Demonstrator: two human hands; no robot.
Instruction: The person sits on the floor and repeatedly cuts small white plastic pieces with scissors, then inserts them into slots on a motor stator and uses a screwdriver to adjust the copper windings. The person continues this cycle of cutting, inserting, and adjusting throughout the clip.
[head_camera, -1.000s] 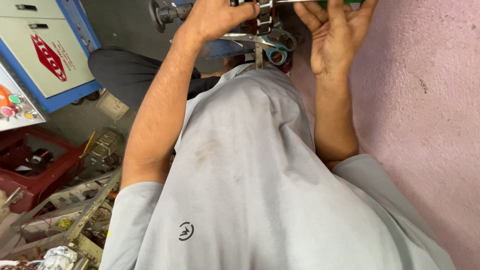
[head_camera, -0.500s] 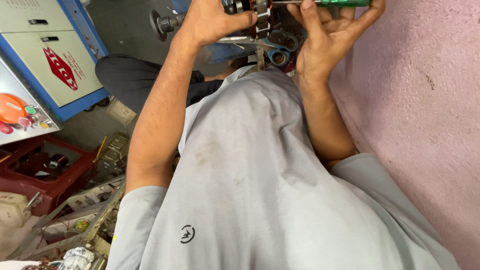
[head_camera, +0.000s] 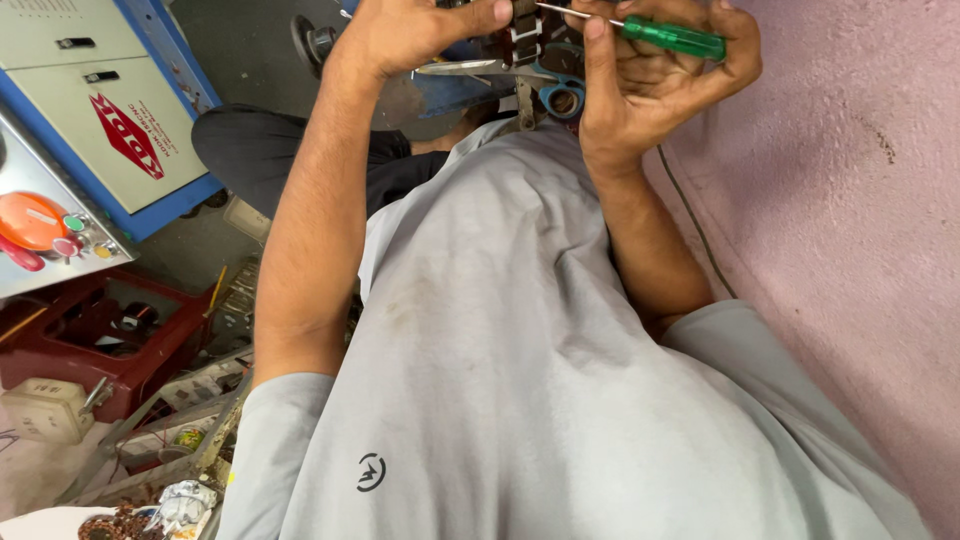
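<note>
1. A green-handled screwdriver (head_camera: 672, 37) is grasped in the right hand (head_camera: 650, 85), shaft lying crosswise, tip toward the left.
2. A small metal part (head_camera: 525, 35) is clasped by the left hand (head_camera: 410, 35), just beside the tip.

Far top centre: left hand (head_camera: 405, 35) left of metal part (head_camera: 525, 40); right hand (head_camera: 650, 85) right of it, screwdriver (head_camera: 665, 35) in grip. Control cabinet (head_camera: 90, 130) far left; crate (head_camera: 95, 335) below it.
</note>
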